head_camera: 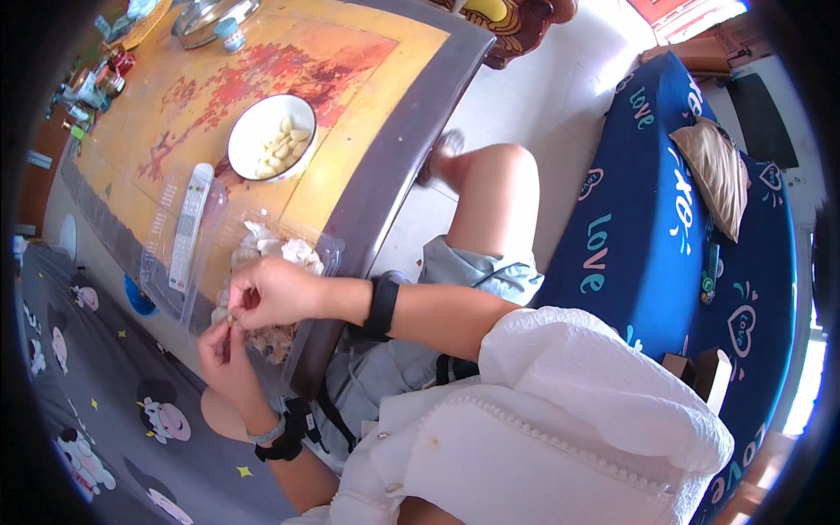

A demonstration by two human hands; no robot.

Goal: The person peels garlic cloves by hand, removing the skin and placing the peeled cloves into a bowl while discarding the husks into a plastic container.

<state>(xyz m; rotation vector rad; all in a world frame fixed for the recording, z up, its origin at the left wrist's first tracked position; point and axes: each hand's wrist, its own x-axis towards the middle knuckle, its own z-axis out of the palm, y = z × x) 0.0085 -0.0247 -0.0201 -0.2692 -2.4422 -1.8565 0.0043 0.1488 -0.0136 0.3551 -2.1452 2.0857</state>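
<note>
My left hand (228, 367) and my right hand (272, 295) meet at the fingertips over a clear plastic container, pinching a small pale piece, likely a garlic clove (231, 319). Beneath and beside them, the clear plastic container (331, 252) holds garlic bulbs (302, 254) and papery brown garlic skins (272, 342). Farther up the table, a white bowl with a dark rim (246, 138) holds several peeled garlic cloves (282, 149). A white remote control (190, 226) lies in the clear lid side, left of my right hand.
The table (367, 157) has a dark edge. At its far side stand a metal basin (197, 26), a small blue-capped jar (230, 36) and several jars (108, 82). A cow-patterned grey cover (125, 374) lies at left, a blue-covered sofa (630, 197) at right.
</note>
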